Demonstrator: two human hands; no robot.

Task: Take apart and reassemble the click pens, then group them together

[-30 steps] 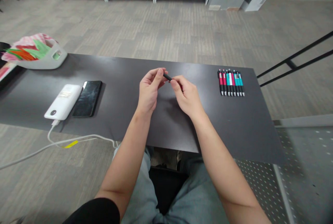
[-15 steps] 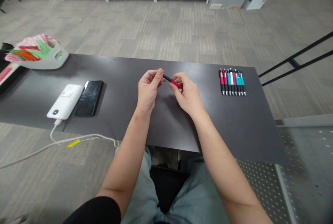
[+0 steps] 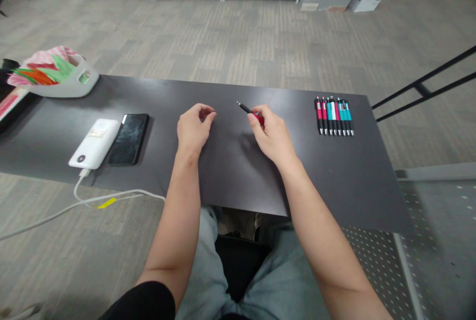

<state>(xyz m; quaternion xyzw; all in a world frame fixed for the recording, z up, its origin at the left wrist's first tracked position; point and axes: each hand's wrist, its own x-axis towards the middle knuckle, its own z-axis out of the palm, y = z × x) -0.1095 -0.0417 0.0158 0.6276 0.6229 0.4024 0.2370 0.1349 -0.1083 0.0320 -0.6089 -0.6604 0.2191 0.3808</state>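
Observation:
My right hand [image 3: 270,134] is closed round a red and black pen [image 3: 250,111], whose tip points up and to the left above the dark table [image 3: 230,161]. My left hand [image 3: 193,129] rests on the table a hand's width to the left of the pen, fingers curled in with nothing visible in them. A row of several red, teal and white pens [image 3: 334,116] lies side by side on the table to the right of my right hand.
A black phone [image 3: 128,138] and a white power bank [image 3: 93,142] lie at the left, with a white cable [image 3: 92,201] hanging off the near edge. A grey basket of colourful items [image 3: 55,76] stands at the far left. Black rails [image 3: 424,87] rise beyond the right edge.
My left hand has let go of the pen's end and moved left down onto the table. My right hand keeps the pen, its tip now free.

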